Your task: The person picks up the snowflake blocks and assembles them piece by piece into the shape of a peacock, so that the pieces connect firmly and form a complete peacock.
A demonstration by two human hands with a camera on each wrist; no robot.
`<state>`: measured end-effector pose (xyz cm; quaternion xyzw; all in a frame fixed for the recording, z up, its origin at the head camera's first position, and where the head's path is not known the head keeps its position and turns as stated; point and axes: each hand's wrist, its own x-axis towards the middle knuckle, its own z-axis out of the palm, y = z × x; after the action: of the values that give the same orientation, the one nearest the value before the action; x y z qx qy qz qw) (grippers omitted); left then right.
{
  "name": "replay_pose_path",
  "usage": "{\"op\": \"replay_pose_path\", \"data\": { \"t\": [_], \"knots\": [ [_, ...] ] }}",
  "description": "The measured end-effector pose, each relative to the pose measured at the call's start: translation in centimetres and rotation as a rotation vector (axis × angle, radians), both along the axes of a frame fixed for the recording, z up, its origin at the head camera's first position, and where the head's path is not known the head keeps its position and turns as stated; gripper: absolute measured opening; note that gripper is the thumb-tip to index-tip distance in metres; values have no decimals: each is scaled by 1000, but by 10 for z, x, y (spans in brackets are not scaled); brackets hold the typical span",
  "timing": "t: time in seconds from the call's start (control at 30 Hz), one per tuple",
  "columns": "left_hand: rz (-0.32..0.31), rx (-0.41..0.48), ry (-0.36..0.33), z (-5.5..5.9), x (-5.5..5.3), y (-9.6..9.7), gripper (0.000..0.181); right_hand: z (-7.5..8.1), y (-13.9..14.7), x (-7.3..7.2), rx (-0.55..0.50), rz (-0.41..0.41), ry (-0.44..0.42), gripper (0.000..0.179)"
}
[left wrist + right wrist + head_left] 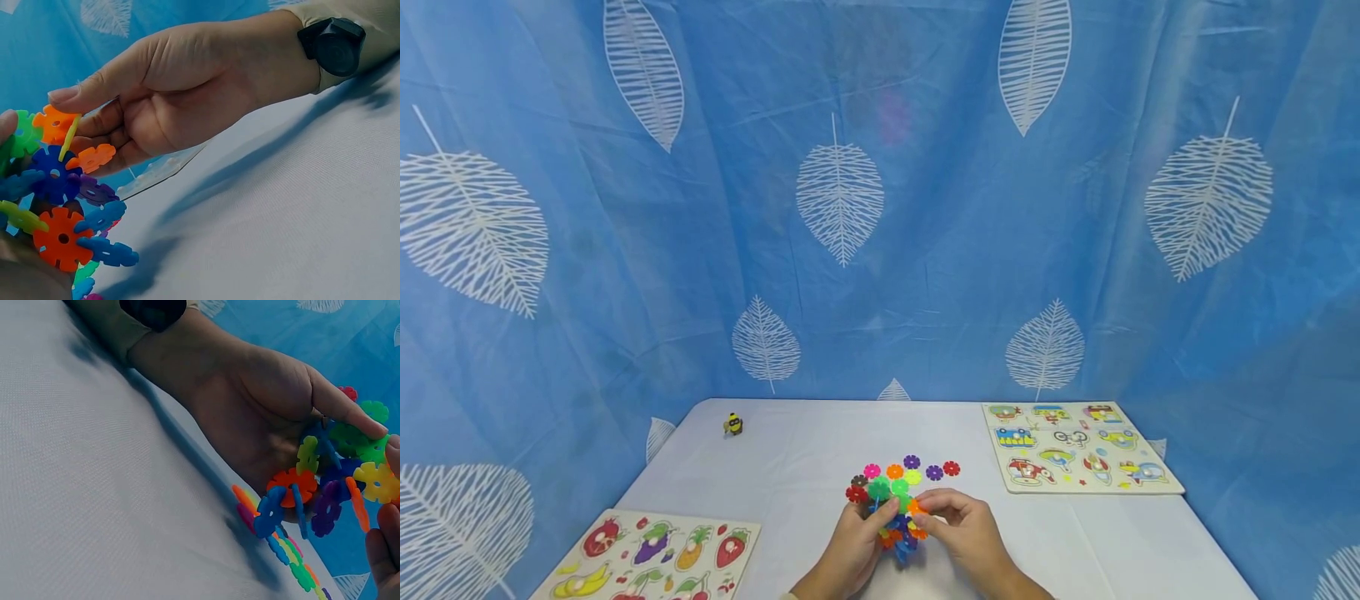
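Note:
A cluster of flower-shaped plastic snap discs (904,546), joined at their slots in several colours, is held up over the white table. My left hand (853,537) grips it from the left, thumb on a green disc (373,450). From the other side, my right hand (966,533) pinches an orange disc (55,124) at the cluster's edge between thumb and fingers. A yellow disc (377,482) sits beside that orange one. Dark blue (55,175), purple (326,509) and light blue discs (112,251) stick out below. The left hand's fingers are partly hidden behind the cluster.
Loose discs, among them a red one (951,468) and a purple one (934,472), lie just beyond my hands. A fruit puzzle board (681,533) lies front left, a vehicle puzzle board (1078,454) back right. A small yellow-and-black figure (734,424) stands back left. A blue curtain (925,250) surrounds the table.

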<state>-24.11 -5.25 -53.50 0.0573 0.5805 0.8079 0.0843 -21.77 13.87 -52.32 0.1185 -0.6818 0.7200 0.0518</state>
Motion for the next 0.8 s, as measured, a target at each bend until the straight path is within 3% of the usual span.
{"op": "replay_pose_path", "data": {
  "t": [0.2,0.47,0.63,0.8],
  "knots": [
    [-19,-46,10,2,-1,2,42,0,2,-2,40,-23,18,16],
    [0,-29,-36,0,-1,2,53,-4,2,-5,92,-12,28,22],
    [44,44,-76,-2,-7,0,72,-5,8,-10,243,-54,58,33],
    [95,124,-113,-1,-15,-3,81,-13,23,-24,482,-118,73,38]
  ]
}}
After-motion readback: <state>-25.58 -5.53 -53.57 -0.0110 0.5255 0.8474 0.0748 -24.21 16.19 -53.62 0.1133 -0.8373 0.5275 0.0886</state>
